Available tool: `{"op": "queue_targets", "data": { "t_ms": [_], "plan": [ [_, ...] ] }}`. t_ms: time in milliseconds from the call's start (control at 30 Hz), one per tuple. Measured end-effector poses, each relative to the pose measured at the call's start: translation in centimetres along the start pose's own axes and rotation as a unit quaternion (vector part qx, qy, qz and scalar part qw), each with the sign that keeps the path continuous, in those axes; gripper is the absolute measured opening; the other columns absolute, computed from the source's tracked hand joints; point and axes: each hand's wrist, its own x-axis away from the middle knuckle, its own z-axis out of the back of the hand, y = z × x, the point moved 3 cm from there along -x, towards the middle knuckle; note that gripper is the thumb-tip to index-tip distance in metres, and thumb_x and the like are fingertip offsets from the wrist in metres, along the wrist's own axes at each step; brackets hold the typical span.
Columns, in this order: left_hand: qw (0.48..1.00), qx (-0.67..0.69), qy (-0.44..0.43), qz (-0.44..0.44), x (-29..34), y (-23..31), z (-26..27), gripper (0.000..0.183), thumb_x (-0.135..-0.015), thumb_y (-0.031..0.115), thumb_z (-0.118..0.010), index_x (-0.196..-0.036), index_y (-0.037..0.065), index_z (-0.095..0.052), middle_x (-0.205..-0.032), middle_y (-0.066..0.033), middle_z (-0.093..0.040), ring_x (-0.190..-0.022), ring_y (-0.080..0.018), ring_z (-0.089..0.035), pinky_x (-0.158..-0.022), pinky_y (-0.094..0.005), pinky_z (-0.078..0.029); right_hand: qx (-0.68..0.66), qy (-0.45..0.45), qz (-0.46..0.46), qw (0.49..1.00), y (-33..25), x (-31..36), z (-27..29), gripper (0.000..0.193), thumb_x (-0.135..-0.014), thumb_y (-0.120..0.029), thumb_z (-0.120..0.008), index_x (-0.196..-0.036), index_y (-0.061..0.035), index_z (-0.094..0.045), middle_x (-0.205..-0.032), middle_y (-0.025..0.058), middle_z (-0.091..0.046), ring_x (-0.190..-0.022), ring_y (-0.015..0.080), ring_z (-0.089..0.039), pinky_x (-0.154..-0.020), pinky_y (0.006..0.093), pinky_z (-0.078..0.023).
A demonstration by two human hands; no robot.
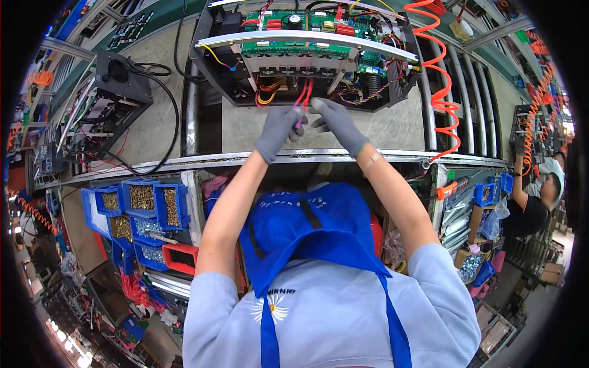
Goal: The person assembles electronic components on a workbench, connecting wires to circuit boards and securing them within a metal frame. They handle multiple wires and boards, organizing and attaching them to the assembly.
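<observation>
Both my hands wear grey gloves and are in front of a machine with an open metal frame and a green circuit board. Red wires hang out of the lower middle of the machine. My left hand is closed round their lower ends, where a pinkish-purple piece shows by the fingertips. Just to the right, my right hand has its fingers apart, its tips close to the wires. Whether it touches them is hard to tell. Yellow and brown wires come out left of the red ones.
A second machine with a black cable stands at left. Blue bins of small metal parts and a red bin sit below the bench edge. An orange coiled hose hangs at right. Another person works far right.
</observation>
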Motion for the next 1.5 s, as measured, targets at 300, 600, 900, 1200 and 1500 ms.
{"op": "queue_targets", "data": {
  "t_ms": [300, 600, 900, 1200, 1500],
  "plan": [
    [0.997, -0.062, 0.043, -0.021, 2.6, -6.7, 2.2, 0.038, -0.093, 0.033, -0.06, -0.108, -0.001, -0.065, -0.085, -0.0115, -0.068, -0.073, -0.0154, -0.065, -0.067, -0.0285, -0.052, -0.101, 0.073, 0.065, 0.99, 3.7, -7.2, -4.3, 0.041, -0.098, -0.041, -0.05, -0.089, -0.0034, -0.065, -0.064, 0.0014, -0.057, -0.05, 0.0098, -0.048, -0.05, 0.0258, -0.039],
    [0.994, -0.005, -0.036, -0.106, -8.8, -5.1, 1.2, 0.044, -0.094, 0.033, -0.06, -0.123, -0.001, -0.06, -0.109, -0.0137, -0.068, -0.103, -0.0236, -0.065, -0.09, -0.0307, -0.049, -0.032, -0.024, -0.025, 0.999, 9.3, -1.6, -6.4, 0.044, -0.101, -0.04, -0.045, -0.098, 0.0002, -0.063, -0.077, 0.0085, -0.067, -0.058, 0.0134, -0.063, -0.052, 0.0247, -0.05],
    [0.988, 0.027, -0.149, -0.002, -8.0, -6.6, 3.7, 0.035, -0.093, 0.027, -0.063, -0.114, -0.001, -0.065, -0.095, -0.0071, -0.069, -0.081, -0.0128, -0.064, -0.076, -0.0266, -0.051, 0.004, 0.025, 0.045, 0.999, 7.0, -1.6, -0.3, 0.044, -0.097, -0.042, -0.052, -0.114, -0.0029, -0.065, -0.09, 0.004, -0.068, -0.072, 0.0096, -0.062, -0.064, 0.0243, -0.049],
    [0.986, -0.064, -0.156, 0.013, -4.5, -8.1, 6.2, 0.034, -0.091, 0.029, -0.066, -0.111, 0.002, -0.067, -0.089, -0.0029, -0.069, -0.075, -0.0076, -0.059, -0.067, -0.0232, -0.047, 0.07, -0.066, 0.011, 0.995, 2.9, -5.7, -1.6, 0.036, -0.09, -0.036, -0.066, -0.108, -0.005, -0.072, -0.076, -0.005, -0.06, -0.063, -0.0001, -0.049, -0.053, 0.0172, -0.039],
    [0.989, 0.007, -0.146, 0.002, -3.5, -9.5, 6.2, 0.033, -0.095, 0.027, -0.061, -0.114, 0.0, -0.064, -0.093, -0.0059, -0.068, -0.078, -0.0091, -0.062, -0.068, -0.0241, -0.051, 0.065, -0.189, -0.054, 0.978, 3.7, -5.9, -3.0, 0.034, -0.09, -0.027, -0.067, -0.113, -0.0014, -0.068, -0.076, -0.0043, -0.059, -0.057, -0.0012, -0.046, -0.049, 0.014, -0.038]
  ]
}}
